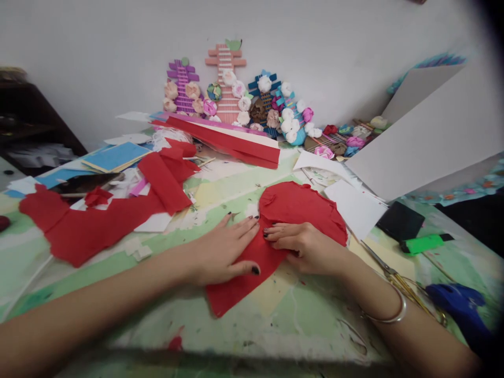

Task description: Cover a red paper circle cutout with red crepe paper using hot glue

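Observation:
A piece of red crepe paper point(299, 207) lies on the paint-stained table point(307, 325) in front of me. My left hand point(224, 249) rests flat on its left part, fingers stretched out and pressing down. My right hand point(301, 244) lies on the paper's middle with its fingers curled downward, fingertips meeting those of the left hand. A thin bangle point(388, 315) circles my right wrist.
More red crepe paper point(98, 220) and blue sheets point(116, 156) lie at the left. A folded red strip point(232, 142) and paper-flower ornaments point(236, 97) stand at the back wall. White boards point(425, 136), scissors point(397, 278), a green marker point(423, 243), a black pad point(399, 220) and a blue object point(457, 304) sit at right.

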The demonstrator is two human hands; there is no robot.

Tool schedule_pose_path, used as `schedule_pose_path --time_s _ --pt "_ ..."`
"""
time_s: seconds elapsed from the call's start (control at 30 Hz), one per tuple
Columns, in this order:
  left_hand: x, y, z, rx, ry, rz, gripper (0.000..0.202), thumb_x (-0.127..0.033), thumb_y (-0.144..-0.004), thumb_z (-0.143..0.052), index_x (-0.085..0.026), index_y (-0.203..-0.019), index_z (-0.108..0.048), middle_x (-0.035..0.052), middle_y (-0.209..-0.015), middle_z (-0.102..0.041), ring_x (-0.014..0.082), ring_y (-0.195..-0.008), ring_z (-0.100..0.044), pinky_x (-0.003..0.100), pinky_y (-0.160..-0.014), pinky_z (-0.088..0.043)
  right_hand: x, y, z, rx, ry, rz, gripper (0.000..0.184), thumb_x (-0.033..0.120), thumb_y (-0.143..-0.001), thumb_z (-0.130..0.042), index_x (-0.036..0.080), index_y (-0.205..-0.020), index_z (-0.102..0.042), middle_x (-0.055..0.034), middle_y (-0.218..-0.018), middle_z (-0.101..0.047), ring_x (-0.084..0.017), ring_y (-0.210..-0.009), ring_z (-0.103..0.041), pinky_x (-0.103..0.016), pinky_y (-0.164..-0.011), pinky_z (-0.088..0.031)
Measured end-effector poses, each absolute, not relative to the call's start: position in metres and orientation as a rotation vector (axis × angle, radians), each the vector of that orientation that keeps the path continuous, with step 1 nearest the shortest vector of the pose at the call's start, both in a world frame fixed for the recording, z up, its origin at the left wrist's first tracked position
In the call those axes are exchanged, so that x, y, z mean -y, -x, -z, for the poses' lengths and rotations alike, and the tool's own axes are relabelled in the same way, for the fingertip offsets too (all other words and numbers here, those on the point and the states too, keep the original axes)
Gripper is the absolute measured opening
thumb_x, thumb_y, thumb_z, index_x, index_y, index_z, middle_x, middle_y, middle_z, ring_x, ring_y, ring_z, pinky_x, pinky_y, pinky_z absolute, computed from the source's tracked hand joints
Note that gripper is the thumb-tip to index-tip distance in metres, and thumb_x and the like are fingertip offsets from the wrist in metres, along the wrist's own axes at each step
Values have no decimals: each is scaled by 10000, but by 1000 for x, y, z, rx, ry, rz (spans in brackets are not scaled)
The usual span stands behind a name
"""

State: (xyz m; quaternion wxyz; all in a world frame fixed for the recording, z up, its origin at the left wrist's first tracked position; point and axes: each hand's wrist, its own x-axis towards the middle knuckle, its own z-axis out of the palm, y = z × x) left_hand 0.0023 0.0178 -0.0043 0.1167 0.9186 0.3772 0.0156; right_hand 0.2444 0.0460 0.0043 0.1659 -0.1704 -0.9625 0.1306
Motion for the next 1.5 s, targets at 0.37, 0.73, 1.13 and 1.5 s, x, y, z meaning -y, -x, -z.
schedule_pose_path --time_s 0.37,0.73,1.13,1.5 --pt "-35 18 19 -1269 -2601 -465 322 -320 -923 -464 -177 -1136 -657 142 -1378 -536 350 -1386 -324 613 -1081 -291 -47 -245 -3 2754 500 -362 380 -16 -691 -508 103 -981 -724 -127 -1107 -709 -242 -1125 -627 -376 -1014 -500" --pt "-21 37 6 -1484 -2288 -692 193 -371 -757 -609 -218 -675 -693 73 -1016 -722 299 -1095 -603 459 -947 -462 -47 -246 -2 2757 518 -394 367 -3 -708 -505 103 -981 -728 -120 -1115 -707 -232 -1128 -623 -368 -1028 -488" --pt "-34 4 -12 -1519 -1918 -644 267 -315 -747 -552 -174 -962 -622 68 -975 -704 203 -855 -667 309 -770 -506 -47 -245 -1 2760 531 -414 376 -8 -703 -497 102 -981 -725 -125 -1115 -706 -235 -1124 -622 -382 -1016 -494" --pt "-54 -31 -13 -1541 -2232 -281 177 -307 -733 -609 -169 -844 -608 63 -876 -672 214 -803 -607 284 -676 -416 -45 -245 -3 2759 542 -419 337 -12 -722 -513 128 -952 -715 -112 -1106 -708 -225 -1148 -606 -359 -1009 -489"
